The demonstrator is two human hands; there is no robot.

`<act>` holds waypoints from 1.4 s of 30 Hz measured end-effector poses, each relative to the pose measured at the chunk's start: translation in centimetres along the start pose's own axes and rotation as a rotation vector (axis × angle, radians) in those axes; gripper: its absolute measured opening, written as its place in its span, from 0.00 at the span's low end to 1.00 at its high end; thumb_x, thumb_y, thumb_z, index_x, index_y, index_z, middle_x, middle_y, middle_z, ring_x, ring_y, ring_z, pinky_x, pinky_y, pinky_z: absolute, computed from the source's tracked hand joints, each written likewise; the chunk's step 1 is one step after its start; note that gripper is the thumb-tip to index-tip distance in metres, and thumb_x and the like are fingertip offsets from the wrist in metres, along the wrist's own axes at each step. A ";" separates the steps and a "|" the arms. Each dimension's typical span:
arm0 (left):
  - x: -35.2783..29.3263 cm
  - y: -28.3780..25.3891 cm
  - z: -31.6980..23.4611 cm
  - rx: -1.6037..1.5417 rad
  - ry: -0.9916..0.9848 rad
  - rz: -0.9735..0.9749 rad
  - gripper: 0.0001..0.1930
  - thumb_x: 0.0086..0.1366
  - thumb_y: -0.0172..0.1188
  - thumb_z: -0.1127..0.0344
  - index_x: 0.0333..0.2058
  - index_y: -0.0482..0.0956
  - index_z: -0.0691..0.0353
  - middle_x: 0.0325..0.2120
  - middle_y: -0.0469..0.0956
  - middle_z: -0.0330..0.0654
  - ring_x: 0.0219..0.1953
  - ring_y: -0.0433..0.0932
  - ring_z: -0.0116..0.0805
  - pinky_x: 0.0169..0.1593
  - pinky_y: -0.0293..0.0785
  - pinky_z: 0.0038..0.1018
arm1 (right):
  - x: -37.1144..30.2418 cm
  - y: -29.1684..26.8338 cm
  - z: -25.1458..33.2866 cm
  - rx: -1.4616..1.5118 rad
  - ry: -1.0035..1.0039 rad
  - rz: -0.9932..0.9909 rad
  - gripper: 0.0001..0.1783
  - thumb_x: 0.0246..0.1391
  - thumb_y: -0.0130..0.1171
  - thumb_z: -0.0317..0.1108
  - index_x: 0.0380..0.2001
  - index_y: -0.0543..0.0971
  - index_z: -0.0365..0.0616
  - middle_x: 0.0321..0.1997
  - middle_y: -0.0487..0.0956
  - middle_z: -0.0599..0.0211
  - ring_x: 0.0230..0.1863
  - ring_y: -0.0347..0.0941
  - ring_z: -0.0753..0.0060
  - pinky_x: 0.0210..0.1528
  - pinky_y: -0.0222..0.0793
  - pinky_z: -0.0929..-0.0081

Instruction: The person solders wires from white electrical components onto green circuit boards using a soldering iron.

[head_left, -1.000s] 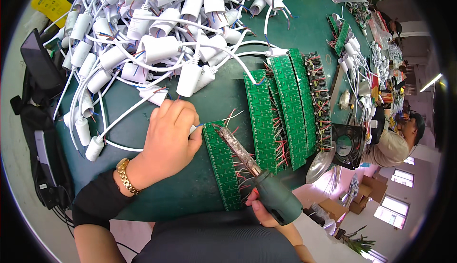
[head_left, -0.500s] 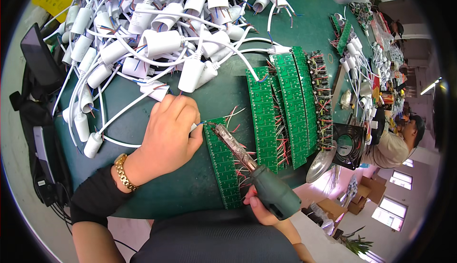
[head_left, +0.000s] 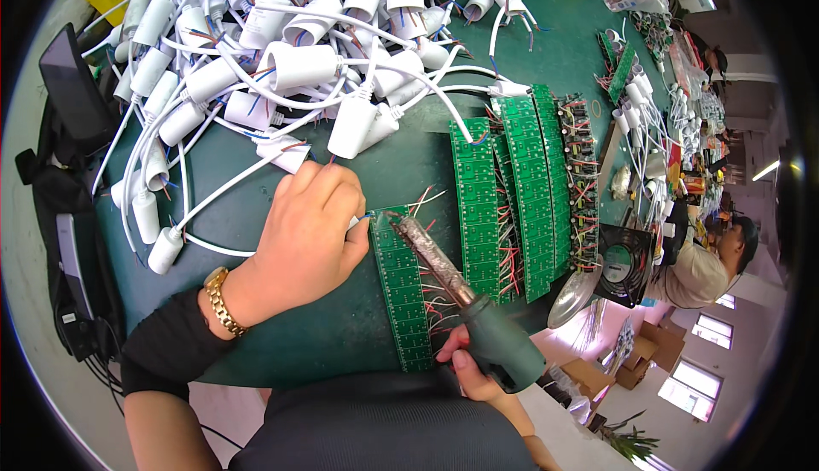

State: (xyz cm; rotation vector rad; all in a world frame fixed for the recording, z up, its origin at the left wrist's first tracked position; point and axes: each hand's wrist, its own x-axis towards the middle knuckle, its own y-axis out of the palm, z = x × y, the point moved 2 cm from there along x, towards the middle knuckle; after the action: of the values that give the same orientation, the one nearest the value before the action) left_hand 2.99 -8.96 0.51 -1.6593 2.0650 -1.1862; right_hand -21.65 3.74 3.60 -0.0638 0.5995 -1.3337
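My left hand (head_left: 311, 228) is closed, its thumb and fingers pinching a thin white cable (head_left: 354, 222). A blue wire end pokes out of the cable at the top end of a green circuit board strip (head_left: 399, 287). In my right hand (head_left: 472, 377) is a soldering iron (head_left: 508, 347) with a dark green handle. Its worn metal barrel slants up and left, the tip at that same top end of the strip. Whether the tip touches wire or board is too small to tell. Red and white wires stick out along the strip's right side.
White lamp sockets (head_left: 303, 66) with cables are heaped across the back left. More green board strips (head_left: 474, 215) stand to the right, then a black fan (head_left: 627, 262) and a round metal dish (head_left: 576, 292). A person (head_left: 699, 258) sits at the far right.
The view has shifted slightly. The iron's tip has moved a little up and right over the strip's top end. My left hand keeps its pinch on the cable.
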 end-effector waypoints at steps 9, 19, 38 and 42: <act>0.0 0.1 0.0 0.002 0.006 -0.012 0.15 0.43 0.64 0.80 0.31 0.70 0.61 0.36 0.72 0.43 0.36 0.69 0.45 0.41 0.64 0.35 | -0.1 0.3 1.2 0.401 0.074 -0.016 0.23 0.52 0.61 0.35 0.50 0.68 0.41 0.33 0.76 0.59 0.33 0.75 0.66 0.40 0.70 0.68; 0.2 0.1 -0.1 -0.002 -0.001 -0.023 0.12 0.45 0.65 0.76 0.29 0.72 0.61 0.33 0.72 0.42 0.34 0.68 0.42 0.39 0.64 0.35 | 0.2 0.7 0.2 0.428 -0.060 -0.064 0.22 0.54 0.60 0.34 0.49 0.70 0.36 0.33 0.76 0.57 0.30 0.76 0.64 0.34 0.74 0.70; 0.1 0.0 -0.1 0.008 -0.015 0.004 0.13 0.45 0.62 0.79 0.30 0.71 0.61 0.35 0.72 0.42 0.36 0.68 0.44 0.40 0.63 0.35 | 0.8 -0.1 1.0 0.395 -0.046 -0.053 0.22 0.54 0.60 0.38 0.47 0.70 0.35 0.30 0.76 0.58 0.28 0.76 0.65 0.32 0.74 0.70; 0.2 -0.1 -0.2 0.005 -0.014 0.028 0.12 0.46 0.61 0.79 0.30 0.70 0.61 0.35 0.71 0.43 0.36 0.67 0.45 0.41 0.63 0.36 | 0.4 -0.6 0.2 0.274 -0.043 0.037 0.19 0.54 0.60 0.35 0.47 0.71 0.38 0.32 0.76 0.59 0.30 0.76 0.66 0.33 0.74 0.70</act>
State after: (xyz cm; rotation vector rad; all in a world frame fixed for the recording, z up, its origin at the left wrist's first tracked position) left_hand 2.79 -9.07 0.78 -1.6259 2.0684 -1.1675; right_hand -22.03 3.22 3.83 0.1416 0.3757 -1.3636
